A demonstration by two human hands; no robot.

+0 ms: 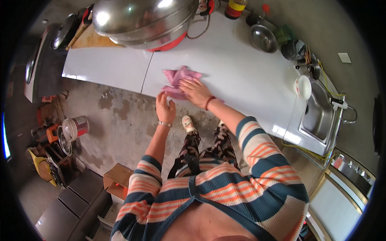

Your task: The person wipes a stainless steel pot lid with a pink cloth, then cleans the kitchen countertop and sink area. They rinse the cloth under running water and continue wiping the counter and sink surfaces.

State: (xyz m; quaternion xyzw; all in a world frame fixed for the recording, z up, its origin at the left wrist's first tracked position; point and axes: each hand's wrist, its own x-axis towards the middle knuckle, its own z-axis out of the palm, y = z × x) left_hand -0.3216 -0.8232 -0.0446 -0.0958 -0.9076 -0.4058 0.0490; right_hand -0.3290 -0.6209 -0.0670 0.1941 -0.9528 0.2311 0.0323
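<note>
A crumpled pink cloth (180,75) lies on the white countertop (241,78), close to its front edge. My right hand (196,92), with a dark red bead bracelet at the wrist, rests flat on the cloth, fingers stretched out. Just left of it, my left hand (166,108) is at the counter's front edge beside a fold of the cloth, with its fingers and thumb apart. Whether its fingertips touch the cloth cannot be told. A silvery bracelet circles the left wrist.
A large domed metal pan (147,24) stands at the back left beside a wooden cutting board (93,39). Along the wall are a metal bowl (264,39) and a sauce bottle (235,9). A white bowl (303,87) sits by the sink (318,117) at right.
</note>
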